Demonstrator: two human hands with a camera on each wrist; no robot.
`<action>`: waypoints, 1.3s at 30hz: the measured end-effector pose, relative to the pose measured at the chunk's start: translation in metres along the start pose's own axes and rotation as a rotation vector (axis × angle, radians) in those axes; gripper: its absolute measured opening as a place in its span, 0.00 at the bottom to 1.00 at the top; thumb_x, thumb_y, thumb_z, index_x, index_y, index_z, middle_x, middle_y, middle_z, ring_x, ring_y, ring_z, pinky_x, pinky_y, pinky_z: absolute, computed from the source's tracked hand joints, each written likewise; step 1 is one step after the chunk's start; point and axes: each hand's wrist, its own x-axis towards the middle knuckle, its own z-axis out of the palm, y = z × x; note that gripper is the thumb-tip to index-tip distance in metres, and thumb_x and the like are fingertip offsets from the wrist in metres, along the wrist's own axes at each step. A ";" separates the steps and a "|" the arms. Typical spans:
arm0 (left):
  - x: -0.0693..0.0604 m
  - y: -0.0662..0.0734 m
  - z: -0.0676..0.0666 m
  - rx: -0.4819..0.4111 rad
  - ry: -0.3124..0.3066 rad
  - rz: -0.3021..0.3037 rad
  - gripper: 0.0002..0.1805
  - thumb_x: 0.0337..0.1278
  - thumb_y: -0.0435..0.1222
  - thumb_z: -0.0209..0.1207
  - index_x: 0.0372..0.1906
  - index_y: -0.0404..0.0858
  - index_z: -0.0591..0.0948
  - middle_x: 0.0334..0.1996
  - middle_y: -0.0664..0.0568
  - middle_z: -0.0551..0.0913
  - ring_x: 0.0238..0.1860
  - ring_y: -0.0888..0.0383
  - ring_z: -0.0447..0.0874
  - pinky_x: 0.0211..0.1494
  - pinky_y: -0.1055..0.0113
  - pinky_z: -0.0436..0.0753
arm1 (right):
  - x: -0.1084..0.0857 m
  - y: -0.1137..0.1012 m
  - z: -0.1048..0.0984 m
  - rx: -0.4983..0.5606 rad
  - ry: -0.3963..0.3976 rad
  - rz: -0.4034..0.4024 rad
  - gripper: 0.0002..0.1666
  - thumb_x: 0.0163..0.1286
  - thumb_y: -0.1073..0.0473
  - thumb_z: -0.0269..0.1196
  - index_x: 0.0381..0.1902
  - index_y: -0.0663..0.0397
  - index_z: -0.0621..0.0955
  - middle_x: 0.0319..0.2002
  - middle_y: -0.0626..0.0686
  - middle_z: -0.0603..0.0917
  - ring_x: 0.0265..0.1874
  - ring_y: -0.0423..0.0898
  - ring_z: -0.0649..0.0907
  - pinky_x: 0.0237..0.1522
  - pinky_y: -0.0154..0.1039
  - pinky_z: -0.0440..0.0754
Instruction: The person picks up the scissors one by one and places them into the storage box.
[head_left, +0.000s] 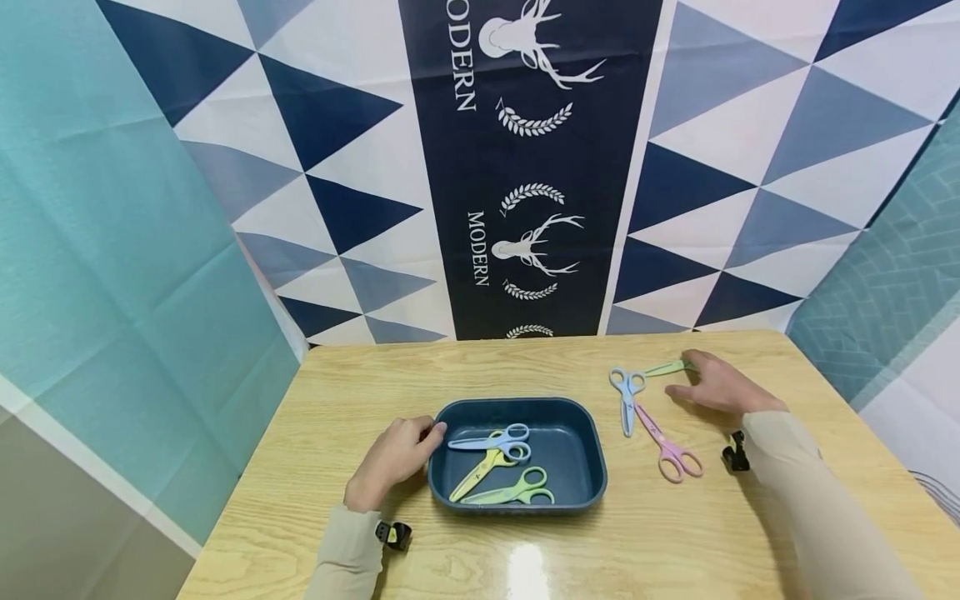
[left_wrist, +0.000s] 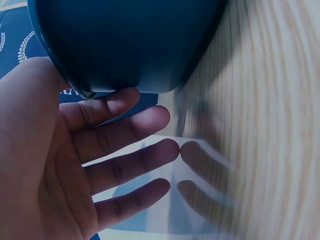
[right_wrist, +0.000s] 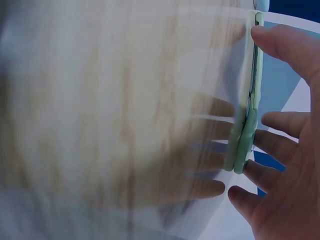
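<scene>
My left hand point(head_left: 401, 454) is at the left end of a dark blue rectangular box point(head_left: 592, 454). In the left wrist view its thumb goes over the rim and the index finger touches the outer wall; the other fingers stand spread apart. Inside the box lie blue scissors point(head_left: 480, 443), yellow scissors point(head_left: 474, 477) and green scissors point(head_left: 498, 497). At the far right my right hand point(head_left: 716, 383) reaches over another pair of green scissors point(head_left: 663, 368) on the table, partly hiding it. In the right wrist view, the fingers are spread around these scissors point(right_wrist: 248, 115), not curled round them.
Left of the right hand, blue scissors point(head_left: 627, 400) lie on the wooden table point(head_left: 360, 375). Pink scissors point(head_left: 663, 442) lie nearer, with handles toward the front right. A patterned cloth point(head_left: 525, 167) hangs behind the table's back edge.
</scene>
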 end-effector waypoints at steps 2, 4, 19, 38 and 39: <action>0.000 0.000 0.000 0.001 0.002 0.000 0.23 0.79 0.51 0.50 0.22 0.48 0.73 0.16 0.60 0.65 0.17 0.64 0.65 0.26 0.70 0.67 | -0.001 0.000 -0.001 -0.014 0.012 -0.016 0.55 0.70 0.37 0.65 0.72 0.79 0.62 0.69 0.81 0.65 0.67 0.80 0.66 0.66 0.73 0.65; 0.000 0.000 -0.001 0.004 -0.004 -0.002 0.23 0.79 0.51 0.50 0.23 0.48 0.74 0.16 0.60 0.66 0.18 0.64 0.66 0.27 0.70 0.67 | -0.003 0.000 -0.002 -0.026 0.021 -0.025 0.51 0.71 0.40 0.64 0.70 0.80 0.64 0.68 0.82 0.66 0.66 0.80 0.67 0.65 0.73 0.65; 0.001 -0.001 -0.001 0.024 -0.005 0.016 0.21 0.79 0.48 0.50 0.24 0.48 0.75 0.16 0.60 0.68 0.19 0.64 0.68 0.28 0.69 0.69 | -0.011 0.008 -0.007 -0.053 0.054 -0.029 0.32 0.72 0.59 0.58 0.65 0.81 0.71 0.62 0.82 0.72 0.62 0.80 0.71 0.63 0.72 0.69; -0.002 0.001 -0.001 0.010 -0.014 0.010 0.21 0.79 0.47 0.50 0.24 0.47 0.74 0.16 0.60 0.67 0.18 0.64 0.67 0.26 0.70 0.68 | -0.005 0.019 -0.002 -0.118 0.144 -0.084 0.13 0.60 0.78 0.58 0.42 0.76 0.83 0.33 0.67 0.83 0.36 0.67 0.83 0.42 0.63 0.80; -0.002 0.001 -0.001 0.010 -0.012 0.011 0.21 0.79 0.47 0.50 0.24 0.47 0.74 0.16 0.60 0.67 0.18 0.64 0.67 0.26 0.70 0.67 | -0.005 0.018 -0.002 -0.107 0.139 -0.075 0.13 0.60 0.78 0.58 0.43 0.77 0.83 0.34 0.68 0.84 0.37 0.69 0.83 0.43 0.64 0.80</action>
